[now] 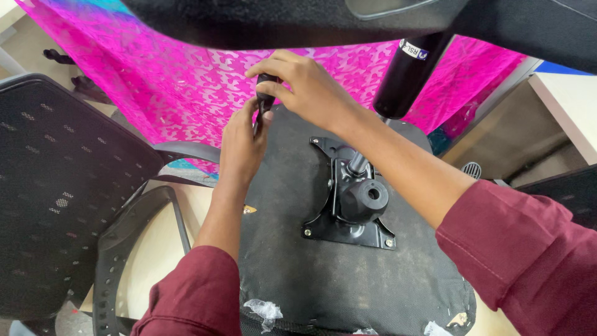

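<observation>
Head view: both hands meet at the far edge of the upturned chair seat (348, 286). Right hand (308, 87) is clamped on a black tool handle (266, 93), its long axis upright; left hand (241, 146) pinches the shaft just below, beyond the metal mounting plate (348, 202).

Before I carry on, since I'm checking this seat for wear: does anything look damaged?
Yes. The seat underside has torn plastic scraps stapled along its near edge, and the fabric looks dusty and scuffed. The metal plate looks intact.
</observation>
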